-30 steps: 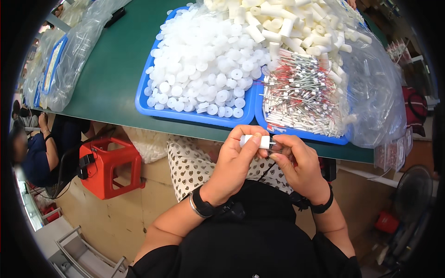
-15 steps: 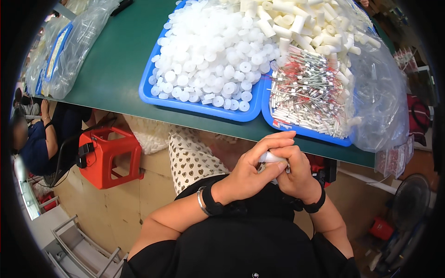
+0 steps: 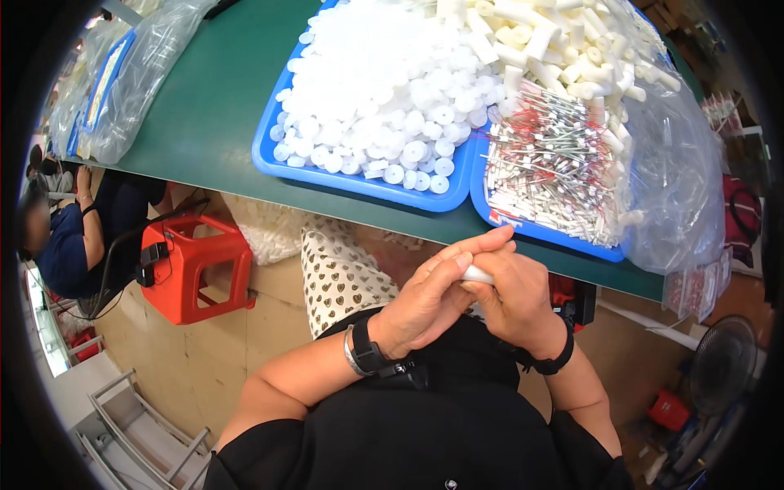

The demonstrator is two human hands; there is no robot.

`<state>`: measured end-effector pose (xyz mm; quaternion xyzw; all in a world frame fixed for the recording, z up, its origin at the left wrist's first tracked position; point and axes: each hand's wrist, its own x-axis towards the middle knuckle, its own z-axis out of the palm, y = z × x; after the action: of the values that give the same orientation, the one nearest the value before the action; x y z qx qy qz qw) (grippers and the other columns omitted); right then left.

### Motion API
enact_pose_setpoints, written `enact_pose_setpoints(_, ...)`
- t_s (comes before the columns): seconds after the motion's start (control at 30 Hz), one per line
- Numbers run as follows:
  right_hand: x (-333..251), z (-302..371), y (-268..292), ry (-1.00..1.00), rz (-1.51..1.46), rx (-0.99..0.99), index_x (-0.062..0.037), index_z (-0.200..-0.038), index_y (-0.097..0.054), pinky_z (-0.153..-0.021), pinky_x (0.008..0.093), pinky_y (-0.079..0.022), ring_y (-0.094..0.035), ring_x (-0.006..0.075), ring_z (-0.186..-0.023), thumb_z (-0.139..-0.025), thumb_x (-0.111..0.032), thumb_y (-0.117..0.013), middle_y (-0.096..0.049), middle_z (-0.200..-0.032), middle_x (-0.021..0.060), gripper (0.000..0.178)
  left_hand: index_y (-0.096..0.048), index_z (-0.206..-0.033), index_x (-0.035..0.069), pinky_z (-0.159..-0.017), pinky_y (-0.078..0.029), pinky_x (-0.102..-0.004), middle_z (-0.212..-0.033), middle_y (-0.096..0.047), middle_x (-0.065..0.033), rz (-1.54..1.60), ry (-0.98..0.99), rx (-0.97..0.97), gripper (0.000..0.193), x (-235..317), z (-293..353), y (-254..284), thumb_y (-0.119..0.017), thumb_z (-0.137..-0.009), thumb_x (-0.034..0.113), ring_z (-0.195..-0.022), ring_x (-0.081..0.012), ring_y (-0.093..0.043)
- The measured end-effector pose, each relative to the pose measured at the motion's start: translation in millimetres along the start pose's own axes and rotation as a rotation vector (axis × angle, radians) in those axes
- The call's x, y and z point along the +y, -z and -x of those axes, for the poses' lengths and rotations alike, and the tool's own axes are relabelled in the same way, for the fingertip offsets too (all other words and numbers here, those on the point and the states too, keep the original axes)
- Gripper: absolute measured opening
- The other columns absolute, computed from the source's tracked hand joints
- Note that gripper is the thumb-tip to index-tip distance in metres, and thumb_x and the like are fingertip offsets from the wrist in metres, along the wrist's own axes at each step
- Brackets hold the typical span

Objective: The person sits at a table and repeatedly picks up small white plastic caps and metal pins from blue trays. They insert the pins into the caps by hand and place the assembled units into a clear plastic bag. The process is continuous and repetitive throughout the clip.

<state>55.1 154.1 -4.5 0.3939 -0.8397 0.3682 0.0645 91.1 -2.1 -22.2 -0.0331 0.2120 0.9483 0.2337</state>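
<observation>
Just off the table's front edge, my two hands are together around a small smooth white piece (image 3: 477,275). My right hand (image 3: 521,300) has its fingers curled over the piece, the thumb below it. From the other side my left hand (image 3: 420,306) presses its thumb at the piece's end, with its fingers reaching behind. Most of the piece is hidden, so its kind cannot be made out. Beyond my hands, a blue tray (image 3: 482,200) holds thin white parts with red wires and metal pins (image 3: 559,147).
Left of that stands a larger blue tray (image 3: 359,189) heaped with translucent white discs (image 3: 384,106). Cream foam tubes (image 3: 539,41) lie piled behind on the green table (image 3: 204,114). Clear plastic bags (image 3: 674,180) sit at right. A red stool (image 3: 196,273) and a seated person (image 3: 65,245) are left.
The white piece has turned in my fingers and shows more of its length. My left thumb has moved up to its end, and the right fingers have shifted around it.
</observation>
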Motion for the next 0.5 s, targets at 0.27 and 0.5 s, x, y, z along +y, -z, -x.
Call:
enact_pose_setpoints(0.27, -13.2, -0.7, -25.5, -0.215, -0.045, 0.044, 0.0015, -0.109, -0.058, -0.06, 0.0396, -0.052, -0.065, 0.0322, -0.072, -0.087, -0.01, -0.067, -0.063, -0.091, 0.0152, 0.026, -0.034, -0.147, 0.005, -0.116, -0.03, -0.0439, -0.153, -0.035, -0.0093, 0.068, -0.038, 0.145, 0.053, 1.6, 3.2, 4.3, -0.035, -0.106, 0.038, -0.139, -0.0265, -0.037)
enact_pose_setpoints(0.5, -7.1, -1.3, -20.2, -0.063, 0.064, -0.027, 0.0024, -0.11, -0.056, -0.058, 0.0387, -0.052, -0.065, 0.0333, -0.068, -0.087, -0.008, -0.067, -0.063, -0.089, 0.016, 0.029, -0.047, -0.136, 0.011, -0.116, -0.032, -0.0435, -0.153, -0.036, -0.0091, 0.083, -0.075, 0.061, 0.043, -3.8, 7.8, 9.3, -0.031, -0.107, 0.038, -0.139, -0.028, -0.037)
